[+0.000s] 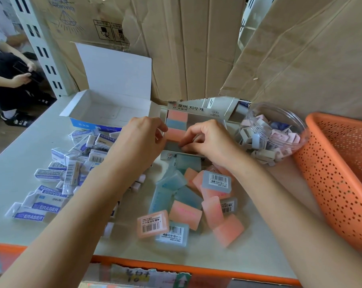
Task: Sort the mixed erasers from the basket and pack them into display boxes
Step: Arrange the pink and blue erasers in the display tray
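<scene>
- Bare left hand (142, 134), its forearm uncovered and in view up to the elbow.
- Bare right hand (207, 138), knuckles ridged, forearm uncovered as far as the frame's edge.

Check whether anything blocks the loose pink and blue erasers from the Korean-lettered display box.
Nothing on the table lies between the pink and blue erasers and the display box. Only the left hand and right hand sit over its opening.

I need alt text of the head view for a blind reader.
The left hand steadies a display box while the right hand fits an eraser into its pink and blue row. Loose pink and blue erasers lie nearer, white wrapped erasers left, an orange basket right.
</scene>
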The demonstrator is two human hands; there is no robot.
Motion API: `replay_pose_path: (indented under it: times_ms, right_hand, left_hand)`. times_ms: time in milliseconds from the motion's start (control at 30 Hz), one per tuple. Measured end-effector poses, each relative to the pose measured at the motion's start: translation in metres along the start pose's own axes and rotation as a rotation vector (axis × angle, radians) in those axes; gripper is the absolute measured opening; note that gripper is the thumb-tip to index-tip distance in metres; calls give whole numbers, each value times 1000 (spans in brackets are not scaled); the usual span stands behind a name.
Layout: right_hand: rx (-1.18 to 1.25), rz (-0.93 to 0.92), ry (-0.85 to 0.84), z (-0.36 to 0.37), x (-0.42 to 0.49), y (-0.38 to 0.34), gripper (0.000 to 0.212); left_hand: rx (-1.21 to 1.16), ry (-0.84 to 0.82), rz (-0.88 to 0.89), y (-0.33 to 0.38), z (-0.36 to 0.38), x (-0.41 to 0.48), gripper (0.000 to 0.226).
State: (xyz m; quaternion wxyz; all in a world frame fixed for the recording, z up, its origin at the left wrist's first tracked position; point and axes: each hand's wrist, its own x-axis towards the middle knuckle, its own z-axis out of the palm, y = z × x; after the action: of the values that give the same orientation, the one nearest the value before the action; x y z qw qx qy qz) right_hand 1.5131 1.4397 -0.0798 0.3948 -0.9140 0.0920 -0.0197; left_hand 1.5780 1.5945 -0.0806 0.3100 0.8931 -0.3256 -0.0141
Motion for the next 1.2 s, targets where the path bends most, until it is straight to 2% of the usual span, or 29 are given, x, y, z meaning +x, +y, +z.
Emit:
replay_pose_path:
  times_ms: [200,267,367,467,533,700,800,933,1100,1200]
  right_hand:
    - [-317,-66,93,-2,-1,-4,17]
    - [-334,-124,146,-6,-7,-6,9]
    - [-274,-208,228,-13,-27,-7,3]
    - [-291,-231,251,-18,-52,-2,12]
    - [-289,-228,274,-20,-68,2,14]
    - [-298,-226,343,-13,-103,12,18]
    - [-283,-202,356,-5,-115,14,24]
    - [-292,-217,399,4,-125,14,23]
    - [-294,-234,422,6,-128,10,21]
    - [-264,-257,425,5,-128,7,20]
  left_hand:
    - [27,31,23,-1,1,-1,23]
    - [44,84,63,1,1,-1,20]
    - [94,167,236,12,-11,-1,13]
    - [257,102,488,27,-25,-3,9]
    - [241,53,569,34,-30,-10,7]
    - [-12,-232,557,29,-33,-50,11]
    - [-2,-385,512,15,-28,-71,20]
    - [67,-395,537,4,-17,-87,35]
    - [135,-333,641,3,-9,-90,29]
    - [-26,-340,586,2,-12,-87,28]
